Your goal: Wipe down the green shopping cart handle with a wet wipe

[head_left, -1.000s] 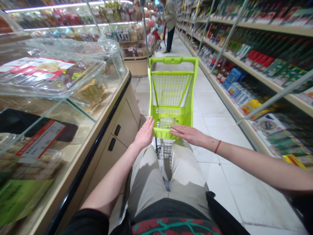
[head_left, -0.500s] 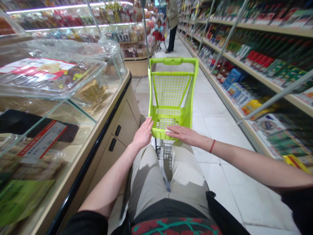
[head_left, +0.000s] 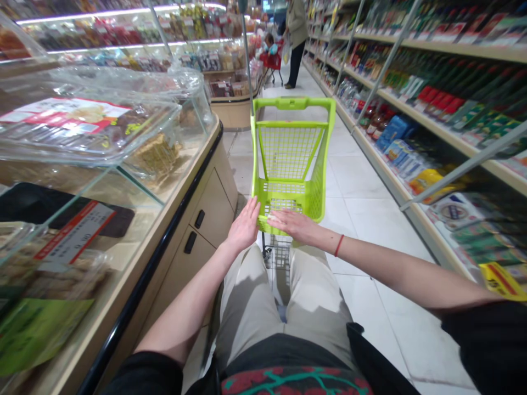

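A green plastic shopping cart (head_left: 293, 129) stands in front of me, its basket unfilled. My left hand (head_left: 245, 224) is by the near left corner of the cart, palm down, fingers stretched out and holding nothing visible. My right hand (head_left: 294, 224) reaches over the cart's near edge from the right, with a red cord on its wrist. Its fingers lie fairly straight, pressing a small white tissue-like scrap (head_left: 271, 218) under the fingertips. Most of that scrap is hidden. The fingertips of both hands are close but apart.
A glass-topped display counter (head_left: 197, 170) with packaged food runs along my left. Shelves (head_left: 444, 126) of boxes and bottles line the right. Farther up the tiled aisle (head_left: 370, 219) stand a person (head_left: 297, 33) and a red cart (head_left: 272, 60) with a child in it.
My right hand has slid left along the cart's near edge, toward my left hand, the white scrap moving with it. My left hand has barely moved.
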Motion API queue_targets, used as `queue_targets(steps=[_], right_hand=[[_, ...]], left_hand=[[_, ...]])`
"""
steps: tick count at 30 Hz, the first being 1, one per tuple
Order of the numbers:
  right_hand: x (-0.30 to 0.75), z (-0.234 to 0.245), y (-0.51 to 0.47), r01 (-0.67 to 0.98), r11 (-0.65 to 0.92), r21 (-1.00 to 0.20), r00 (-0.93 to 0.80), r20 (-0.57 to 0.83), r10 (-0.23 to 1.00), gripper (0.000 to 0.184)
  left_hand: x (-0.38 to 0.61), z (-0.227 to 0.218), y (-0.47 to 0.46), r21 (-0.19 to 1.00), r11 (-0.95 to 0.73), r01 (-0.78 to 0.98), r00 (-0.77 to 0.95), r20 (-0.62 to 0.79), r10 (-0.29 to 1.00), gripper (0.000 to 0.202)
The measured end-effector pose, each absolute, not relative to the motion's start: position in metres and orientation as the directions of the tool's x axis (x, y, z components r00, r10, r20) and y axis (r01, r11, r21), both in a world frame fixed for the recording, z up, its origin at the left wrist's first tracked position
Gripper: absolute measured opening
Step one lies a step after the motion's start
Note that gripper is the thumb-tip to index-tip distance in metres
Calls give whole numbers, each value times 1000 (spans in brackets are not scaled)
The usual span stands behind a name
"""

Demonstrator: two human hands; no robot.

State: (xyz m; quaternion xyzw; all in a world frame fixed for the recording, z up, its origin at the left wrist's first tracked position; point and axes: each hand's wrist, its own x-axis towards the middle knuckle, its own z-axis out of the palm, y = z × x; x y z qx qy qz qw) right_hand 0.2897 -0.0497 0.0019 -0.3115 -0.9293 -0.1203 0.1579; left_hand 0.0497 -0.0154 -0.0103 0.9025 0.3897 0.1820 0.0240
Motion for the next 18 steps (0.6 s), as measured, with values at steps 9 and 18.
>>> queue_targets(steps=[9, 18], right_hand=[[271, 5, -49, 620, 783, 45, -738, 374, 562, 37], [407, 20, -89, 597, 800, 60, -790, 219, 573, 59]], left_hand=[[46, -7, -14, 160, -679, 717, 625, 285, 727, 73], [49, -9, -14, 149, -691, 707, 639, 284, 715, 76]])
